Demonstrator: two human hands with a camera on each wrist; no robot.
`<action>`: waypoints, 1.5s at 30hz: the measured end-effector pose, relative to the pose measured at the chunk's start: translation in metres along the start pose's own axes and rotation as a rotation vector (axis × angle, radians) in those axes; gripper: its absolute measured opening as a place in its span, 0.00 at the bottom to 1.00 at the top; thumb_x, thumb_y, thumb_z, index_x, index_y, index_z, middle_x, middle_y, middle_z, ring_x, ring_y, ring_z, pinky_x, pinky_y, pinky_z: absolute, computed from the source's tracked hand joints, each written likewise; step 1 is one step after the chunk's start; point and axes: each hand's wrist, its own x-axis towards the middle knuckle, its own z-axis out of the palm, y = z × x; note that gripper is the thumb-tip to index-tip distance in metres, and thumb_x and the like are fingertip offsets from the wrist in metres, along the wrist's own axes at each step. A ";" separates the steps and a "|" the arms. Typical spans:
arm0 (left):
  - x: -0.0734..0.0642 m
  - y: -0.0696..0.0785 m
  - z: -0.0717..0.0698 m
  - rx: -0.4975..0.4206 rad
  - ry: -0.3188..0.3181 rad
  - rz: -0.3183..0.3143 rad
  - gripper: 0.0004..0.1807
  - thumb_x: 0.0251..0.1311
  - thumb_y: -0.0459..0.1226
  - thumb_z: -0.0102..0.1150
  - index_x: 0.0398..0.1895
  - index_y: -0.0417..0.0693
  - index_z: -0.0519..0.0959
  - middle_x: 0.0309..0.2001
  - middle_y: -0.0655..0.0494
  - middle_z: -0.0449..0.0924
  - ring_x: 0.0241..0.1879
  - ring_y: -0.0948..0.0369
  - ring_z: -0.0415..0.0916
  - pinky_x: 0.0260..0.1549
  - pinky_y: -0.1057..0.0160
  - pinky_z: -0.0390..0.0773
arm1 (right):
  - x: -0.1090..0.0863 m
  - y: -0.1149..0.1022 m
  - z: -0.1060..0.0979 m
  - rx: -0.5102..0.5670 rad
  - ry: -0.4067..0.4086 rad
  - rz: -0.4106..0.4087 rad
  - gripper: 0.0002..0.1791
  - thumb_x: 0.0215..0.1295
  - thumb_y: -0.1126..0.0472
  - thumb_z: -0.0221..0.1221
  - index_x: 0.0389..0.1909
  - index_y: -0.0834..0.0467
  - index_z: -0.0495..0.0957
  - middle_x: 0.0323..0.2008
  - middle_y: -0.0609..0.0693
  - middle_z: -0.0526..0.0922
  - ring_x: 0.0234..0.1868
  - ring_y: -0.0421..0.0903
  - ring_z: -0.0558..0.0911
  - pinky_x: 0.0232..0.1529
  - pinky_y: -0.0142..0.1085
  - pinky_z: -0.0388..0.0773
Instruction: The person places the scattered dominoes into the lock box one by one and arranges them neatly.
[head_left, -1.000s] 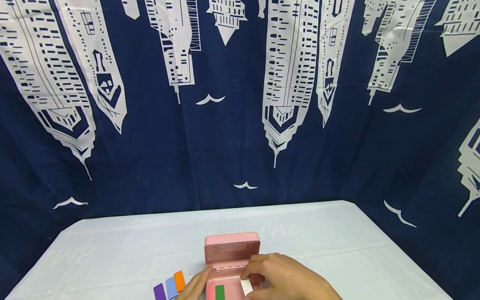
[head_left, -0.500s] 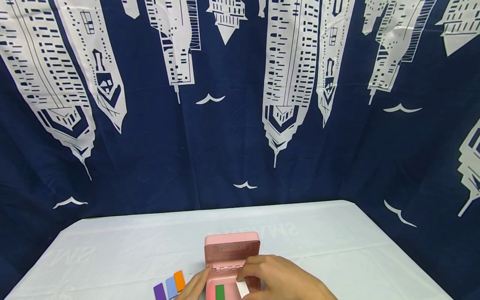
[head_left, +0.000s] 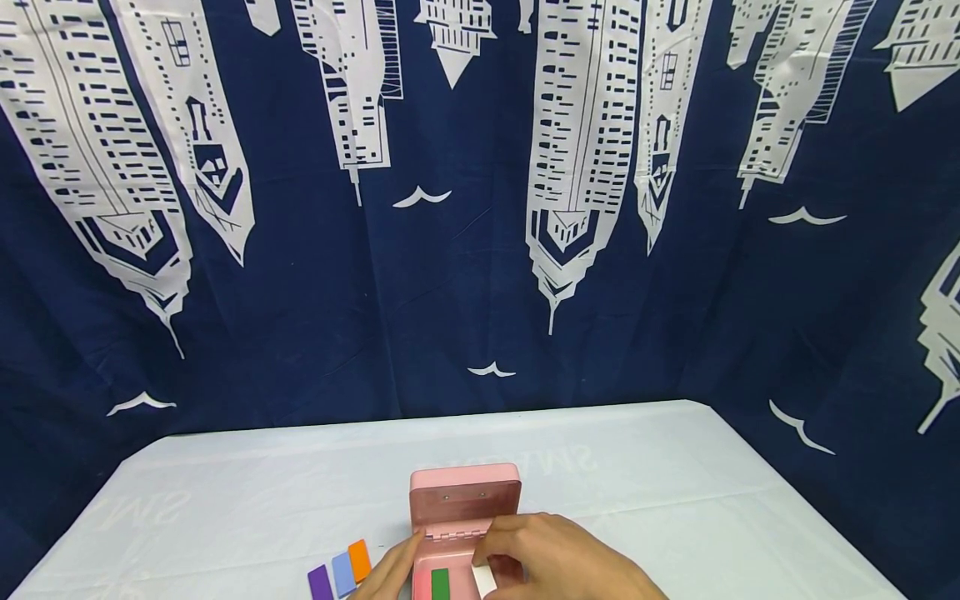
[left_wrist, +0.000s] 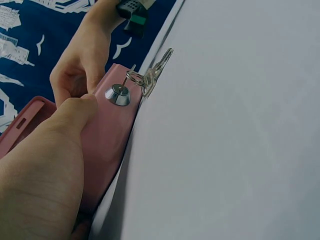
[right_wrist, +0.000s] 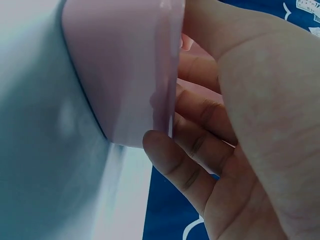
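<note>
A pink metal cash box [head_left: 465, 478] stands at the table's near side, its hinged lid raised. Inside lie a green tile [head_left: 440, 585] and a pink tile [head_left: 422, 586], side by side at the left. My right hand [head_left: 566, 558] reaches over the right wall and pinches a white tile [head_left: 483, 579] between thumb and fingers, low in the box. Along the left wall, my left hand [head_left: 390, 571] holds the box; its thumb lies on the front rim in the left wrist view. A lock [left_wrist: 118, 94] with keys [left_wrist: 156, 75] sits on the front wall.
Left of the box, a purple tile [head_left: 319, 583], a light blue tile [head_left: 343, 575] and an orange tile [head_left: 360, 562] lie in a slanting row on the white tablecloth [head_left: 675, 467]. A dark blue curtain [head_left: 450, 292] with white building prints hangs behind the table.
My right hand has shifted the white tile a little to the left inside the box, away from the right wall. The left hand and the box have stayed in place.
</note>
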 end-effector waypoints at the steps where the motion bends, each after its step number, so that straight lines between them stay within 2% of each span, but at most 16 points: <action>1: 0.000 0.000 0.000 -0.003 -0.002 0.002 0.48 0.49 0.55 0.72 0.70 0.42 0.65 0.58 0.48 0.75 0.52 0.55 0.77 0.41 0.57 0.82 | 0.000 0.000 0.000 0.011 -0.003 0.001 0.14 0.53 0.57 0.69 0.41 0.42 0.82 0.26 0.30 0.74 0.28 0.27 0.71 0.27 0.19 0.66; 5: 0.000 0.000 0.000 -0.009 -0.012 0.014 0.48 0.50 0.54 0.71 0.71 0.42 0.64 0.58 0.46 0.75 0.52 0.54 0.78 0.40 0.57 0.82 | 0.001 0.001 0.002 0.013 0.001 -0.022 0.14 0.53 0.59 0.68 0.41 0.43 0.82 0.26 0.31 0.74 0.27 0.27 0.71 0.27 0.18 0.66; 11: 0.000 0.002 0.000 0.014 0.002 -0.017 0.50 0.48 0.57 0.72 0.71 0.44 0.64 0.59 0.49 0.75 0.51 0.54 0.78 0.40 0.57 0.82 | 0.002 0.001 0.005 -0.033 0.008 -0.053 0.14 0.52 0.59 0.69 0.39 0.43 0.82 0.25 0.30 0.73 0.27 0.27 0.70 0.28 0.17 0.64; 22: 0.000 0.001 -0.002 0.003 -0.038 0.012 0.49 0.51 0.55 0.71 0.72 0.44 0.61 0.59 0.46 0.73 0.52 0.52 0.78 0.40 0.56 0.82 | 0.004 0.001 0.010 0.012 0.000 -0.008 0.13 0.53 0.58 0.69 0.39 0.43 0.81 0.24 0.30 0.72 0.27 0.28 0.70 0.26 0.19 0.66; 32: 0.001 0.005 -0.007 -0.014 -0.089 -0.038 0.50 0.51 0.57 0.70 0.74 0.47 0.59 0.61 0.46 0.72 0.52 0.52 0.77 0.40 0.56 0.82 | 0.006 0.003 0.014 -0.062 0.026 -0.064 0.13 0.51 0.58 0.70 0.39 0.45 0.83 0.26 0.29 0.73 0.27 0.27 0.70 0.28 0.17 0.64; 39: 0.001 0.002 -0.009 -0.059 -0.119 0.015 0.50 0.55 0.52 0.68 0.75 0.45 0.55 0.62 0.43 0.69 0.55 0.49 0.75 0.42 0.54 0.81 | 0.006 0.001 0.015 -0.056 0.012 -0.013 0.14 0.50 0.60 0.70 0.40 0.46 0.85 0.27 0.28 0.74 0.28 0.27 0.71 0.28 0.18 0.66; 45: 0.000 0.002 -0.009 -0.066 -0.120 0.000 0.50 0.55 0.53 0.69 0.76 0.46 0.55 0.63 0.44 0.69 0.55 0.49 0.75 0.42 0.54 0.81 | 0.006 0.001 0.015 -0.047 -0.002 -0.039 0.16 0.50 0.64 0.69 0.42 0.47 0.86 0.31 0.29 0.77 0.29 0.27 0.72 0.30 0.17 0.67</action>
